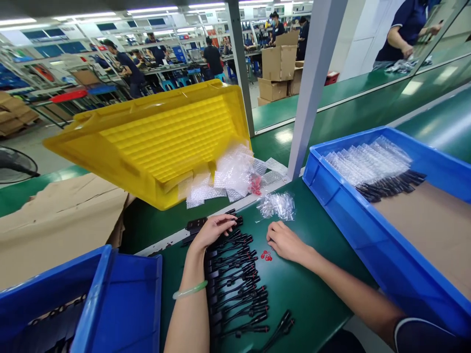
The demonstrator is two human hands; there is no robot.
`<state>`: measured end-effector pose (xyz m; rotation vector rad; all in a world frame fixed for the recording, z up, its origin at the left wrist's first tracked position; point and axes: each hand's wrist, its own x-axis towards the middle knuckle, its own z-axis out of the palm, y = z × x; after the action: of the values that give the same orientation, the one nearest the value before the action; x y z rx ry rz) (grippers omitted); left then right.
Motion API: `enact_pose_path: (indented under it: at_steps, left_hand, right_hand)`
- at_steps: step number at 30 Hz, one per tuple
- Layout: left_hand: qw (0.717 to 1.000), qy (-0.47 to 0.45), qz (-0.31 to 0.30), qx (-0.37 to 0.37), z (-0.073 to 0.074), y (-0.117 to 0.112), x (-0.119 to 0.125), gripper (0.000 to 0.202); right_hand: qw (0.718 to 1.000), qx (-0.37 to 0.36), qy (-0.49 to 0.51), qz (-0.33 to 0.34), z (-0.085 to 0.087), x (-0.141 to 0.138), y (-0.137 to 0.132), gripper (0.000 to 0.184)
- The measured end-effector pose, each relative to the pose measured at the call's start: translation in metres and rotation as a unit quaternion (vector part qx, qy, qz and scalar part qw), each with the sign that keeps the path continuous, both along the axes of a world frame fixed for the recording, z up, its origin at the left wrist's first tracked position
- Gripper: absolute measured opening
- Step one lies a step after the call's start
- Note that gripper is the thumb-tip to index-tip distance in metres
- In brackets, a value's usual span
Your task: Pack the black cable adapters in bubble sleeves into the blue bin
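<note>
My left hand [214, 229] is at the far end of a row of black cables [239, 279], its fingers closed on a black cable connector [239, 220]. Several of the cables' plug ends show thin red rings. To the right, my right hand [285, 241] rests low over the green tabletop with fingers curled together; anything in the fingertips is too small to make out. Beside those fingertips lies a small pile of loose red rings [266, 255]. Just beyond this hand is a heap of small clear plastic pieces [277, 206].
A blue bin [342, 206] on the right holds bubble-bagged black cables on cardboard. Blue bins [136, 294] stand at the left. Beyond the row, a tilted yellow tray [147, 132] has bubble bags [235, 171] at its lip. A grey post [312, 83] rises at the table's back.
</note>
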<state>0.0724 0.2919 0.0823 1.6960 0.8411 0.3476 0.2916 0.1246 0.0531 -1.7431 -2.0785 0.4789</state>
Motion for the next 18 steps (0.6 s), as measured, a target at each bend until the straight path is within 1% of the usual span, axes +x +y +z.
enact_pose_path:
  at_steps: [2,5,7,11,14,16,18]
  left_hand:
    - [1.000,-0.002,0.003,-0.004,-0.001,-0.001,0.001,0.040]
    - [1.000,-0.004,-0.001,-0.018,-0.002,-0.001,0.002,0.042]
    - [0.999,-0.006,-0.007,-0.031,-0.002,-0.002,0.002,0.043]
    - [0.999,-0.007,-0.019,-0.049,0.000,-0.003,0.001,0.043]
    - [0.998,-0.005,-0.022,-0.052,-0.001,-0.002,0.000,0.042]
    - [0.998,-0.003,-0.022,-0.053,-0.001,-0.002,0.000,0.041]
    - [0.998,0.001,-0.023,-0.057,-0.001,-0.002,0.001,0.038]
  right_hand:
    - [1.000,-0.001,-0.013,-0.008,-0.002,-0.004,-0.002,0.013]
    - [1.000,-0.001,-0.024,0.002,0.000,-0.009,0.003,0.020]
    - [1.000,0.002,-0.024,0.006,0.004,-0.011,0.011,0.022]
    - [1.000,0.016,-0.005,-0.004,0.014,-0.015,0.037,0.022]
    - [1.000,0.018,0.002,0.004,0.016,-0.013,0.050,0.019]
    - [1.000,0.011,-0.003,0.021,0.014,-0.009,0.048,0.016]
    - [0.999,0.000,-0.014,0.037,0.011,-0.005,0.039,0.013]
